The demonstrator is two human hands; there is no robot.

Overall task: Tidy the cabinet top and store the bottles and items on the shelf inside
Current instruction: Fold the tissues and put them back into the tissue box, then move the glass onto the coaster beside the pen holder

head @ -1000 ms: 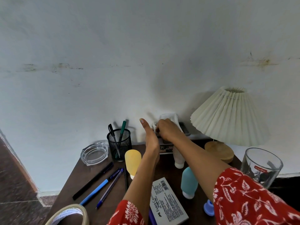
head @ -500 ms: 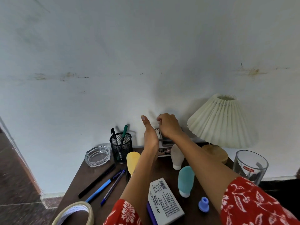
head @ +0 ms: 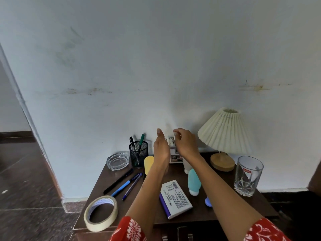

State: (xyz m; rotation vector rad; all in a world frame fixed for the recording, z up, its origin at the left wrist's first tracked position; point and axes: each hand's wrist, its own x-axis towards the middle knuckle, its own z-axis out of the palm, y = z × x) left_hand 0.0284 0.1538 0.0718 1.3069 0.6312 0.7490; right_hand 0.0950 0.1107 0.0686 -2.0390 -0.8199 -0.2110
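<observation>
- Both hands over the back of the cabinet top (head: 225, 204), at a small box (head: 175, 156) against the wall (head: 121, 66)
- Left hand (head: 160, 146): fingers straight, thumb up, palm edge-on just left of the box – holds nothing, contact with the box unclear
- Right hand (head: 185, 142): fingers curled, fingertips pinching something small and white at the box top – too small to identify
- White bits (head: 169, 140) stick up from the box between the two hands
- Bottles: yellow bottle (head: 148, 165) lies left of the left wrist; white bottle (head: 186, 166) stands under the right forearm, mostly hidden; teal bottle (head: 194, 181) sits cap-down just in front of it; blue cap (head: 208, 201) near the teal one, toward the front edge
- Eraser box (head: 176, 198) lies flat between the forearms, printed side up
- Left side: mesh pen cup (head: 138, 153) with pens at the back, glass ashtray (head: 117, 161) beside it, three pens (head: 124, 184) lying loose in front, tape roll (head: 100, 213) at the front-left corner, overhanging the edge
- Right side: lamp (head: 225, 131) with pleated shade on a wooden base, empty glass (head: 248, 174) to its right near the edge
- Cabinet doors (head: 178, 233) below are shut – two handles visible, shelf inside not in view
- Red floral sleeves (head: 265, 230) at frame bottom
</observation>
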